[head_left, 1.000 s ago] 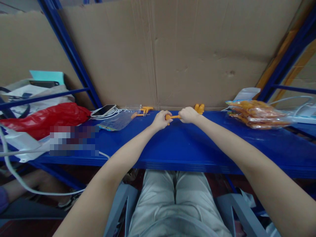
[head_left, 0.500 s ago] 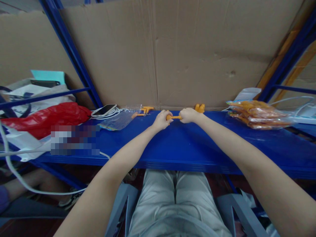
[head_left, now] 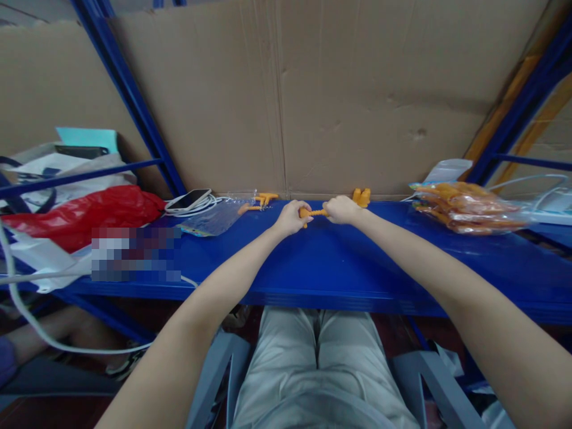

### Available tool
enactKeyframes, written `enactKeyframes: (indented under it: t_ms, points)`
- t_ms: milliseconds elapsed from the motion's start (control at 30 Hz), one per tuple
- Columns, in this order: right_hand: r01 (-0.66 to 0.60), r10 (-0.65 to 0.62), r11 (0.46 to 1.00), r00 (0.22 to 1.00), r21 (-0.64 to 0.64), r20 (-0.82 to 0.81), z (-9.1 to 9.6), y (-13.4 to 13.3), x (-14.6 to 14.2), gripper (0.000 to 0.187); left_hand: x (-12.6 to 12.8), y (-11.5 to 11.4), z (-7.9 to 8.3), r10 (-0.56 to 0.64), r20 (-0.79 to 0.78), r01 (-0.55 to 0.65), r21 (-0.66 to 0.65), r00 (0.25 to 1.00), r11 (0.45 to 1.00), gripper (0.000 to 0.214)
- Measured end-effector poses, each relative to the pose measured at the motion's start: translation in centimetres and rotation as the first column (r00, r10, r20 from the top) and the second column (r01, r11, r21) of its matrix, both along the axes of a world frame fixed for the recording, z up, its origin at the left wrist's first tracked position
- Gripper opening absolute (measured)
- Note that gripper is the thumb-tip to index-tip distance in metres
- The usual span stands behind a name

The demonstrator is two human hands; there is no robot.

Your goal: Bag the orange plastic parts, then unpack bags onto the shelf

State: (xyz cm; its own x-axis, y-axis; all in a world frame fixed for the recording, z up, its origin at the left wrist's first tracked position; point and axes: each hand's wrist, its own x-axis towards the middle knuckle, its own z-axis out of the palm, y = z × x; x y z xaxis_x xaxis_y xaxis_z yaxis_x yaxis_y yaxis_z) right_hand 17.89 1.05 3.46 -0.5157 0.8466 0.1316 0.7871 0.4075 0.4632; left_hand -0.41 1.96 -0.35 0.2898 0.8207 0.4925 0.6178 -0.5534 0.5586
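My left hand (head_left: 289, 219) is closed around one end of an orange plastic toy part (head_left: 305, 213), over the back of the blue shelf. From it a ribbed orange rod (head_left: 319, 213) runs across to my right hand (head_left: 340, 210), whose fingers are wrapped around the other end. Both ends are partly hidden by my fingers. Behind my right hand stands an orange two-lobed piece (head_left: 361, 197). To the left of my hands, more orange plastic pieces (head_left: 267, 199) lie against the cardboard, beside a clear plastic bag (head_left: 214, 217).
A phone (head_left: 192, 199) rests on coiled white cable at the left, near a red plastic bag (head_left: 102, 214). Clear bags of orange parts (head_left: 465, 208) lie at the right. Blue posts and a cardboard wall (head_left: 339, 101) bound the shelf (head_left: 330, 268). Another person's leg shows lower left.
Both hands have shifted very slightly, and the orange part in my left hand is turned a little. The grip of both hands stays the same.
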Motion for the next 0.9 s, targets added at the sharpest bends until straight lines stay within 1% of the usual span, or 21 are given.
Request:
enactKeyframes:
  t_ms: [133, 200, 300, 367, 467, 533, 567, 667, 833, 900]
  points:
    - [0.005, -0.011, 0.995, 0.998, -0.099, -0.056, 1.0, 0.1, -0.6, 0.033, -0.2, -0.6, 0.4, 0.04, -0.094, -0.021, 0.191, 0.995, 0.981, 0.019]
    - [0.025, -0.038, 0.986, 0.996, -0.167, -0.075, 1.5, 0.1, -0.9, 0.033, -0.2, -0.7, 0.4, 0.043, -0.106, -0.016, 0.238, 0.993, 0.971, 0.019]
    - [0.061, -0.083, 0.966, 0.993, -0.25, -0.079, 1.9, 0.1, -1.0, 0.031, -0.2, -0.7, 0.2, 0.034, -0.101, -0.006, 0.265, 0.994, 0.964, 0.019]
    - [0.051, -0.072, 0.972, 0.994, -0.228, -0.087, 1.6, 0.0, -0.8, 0.031, -0.2, -0.5, 0.1, 0.033, -0.094, -0.008, 0.25, 0.995, 0.968, 0.019]
    - [0.028, -0.034, 0.998, 0.994, -0.064, -0.102, 0.6, -0.2, -0.5, 0.033, -0.3, -0.1, 0.1, 0.052, -0.079, -0.037, 0.178, 0.996, 0.983, 0.019]
    - [0.02, -0.016, 0.999, 0.996, 0.04, -0.09, -0.1, -0.5, -0.3, 0.033, -0.2, 0.1, 0.1, 0.054, -0.061, -0.045, 0.137, 0.997, 0.99, 0.019]
    - [0.013, -0.008, 0.998, 0.997, 0.067, -0.077, -0.4, -0.6, -0.3, 0.033, -0.2, 0.1, 0.1, 0.05, -0.054, -0.043, 0.126, 0.997, 0.991, 0.019]
    - [0.012, -0.009, 0.999, 0.999, 0.052, -0.048, -0.6, -0.8, -0.1, 0.033, 0.1, -0.2, 0.2, 0.035, -0.057, -0.028, 0.125, 0.998, 0.992, 0.019]
    - [0.011, -0.012, 1.0, 0.999, -0.014, -0.045, 0.1, -0.3, 0.2, 0.034, 0.3, -0.9, 0.4, 0.036, -0.086, -0.023, 0.152, 0.996, 0.988, 0.018]
    - [0.004, -0.007, 0.999, 0.998, -0.043, -0.066, 0.3, 0.0, 0.2, 0.033, 0.2, -0.9, 0.4, 0.039, -0.101, -0.02, 0.184, 0.994, 0.983, 0.018]
